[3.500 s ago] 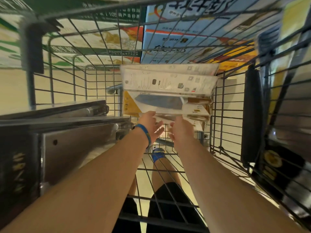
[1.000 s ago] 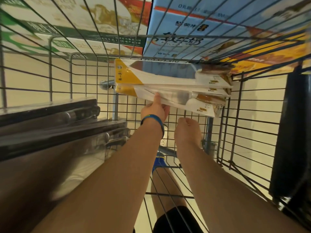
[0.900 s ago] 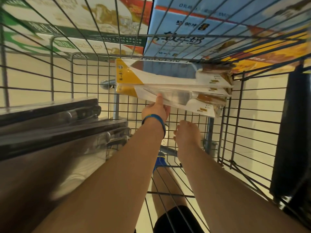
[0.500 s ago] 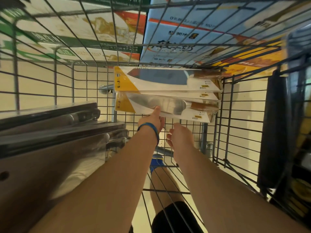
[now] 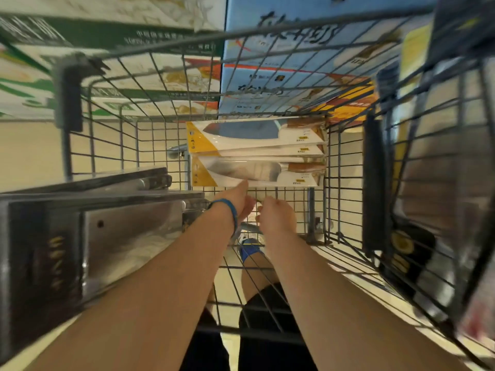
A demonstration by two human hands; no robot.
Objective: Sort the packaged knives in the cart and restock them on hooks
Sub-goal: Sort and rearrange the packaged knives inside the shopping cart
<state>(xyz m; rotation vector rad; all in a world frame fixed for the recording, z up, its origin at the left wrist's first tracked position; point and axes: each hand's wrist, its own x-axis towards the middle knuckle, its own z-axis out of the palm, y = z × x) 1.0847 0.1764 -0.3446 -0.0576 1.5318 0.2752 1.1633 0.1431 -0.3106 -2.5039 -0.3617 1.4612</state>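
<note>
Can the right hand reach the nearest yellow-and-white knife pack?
Probably yes: right hand sits just short of the yellow-and-white knife pack, nothing between; left hand touches its edge.

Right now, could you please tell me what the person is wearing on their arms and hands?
Both forearms are bare, without sleeves or gloves. The left hand has a thin blue wristband at its wrist; the right hand shows no band or watch.

pale cream floor (image 5: 29, 153) in warm light; beyond, stacked green-and-white cartons (image 5: 150, 41) at left, blue cartons (image 5: 281, 84) alongside, orange carton (image 5: 348, 108) further right.
</note>
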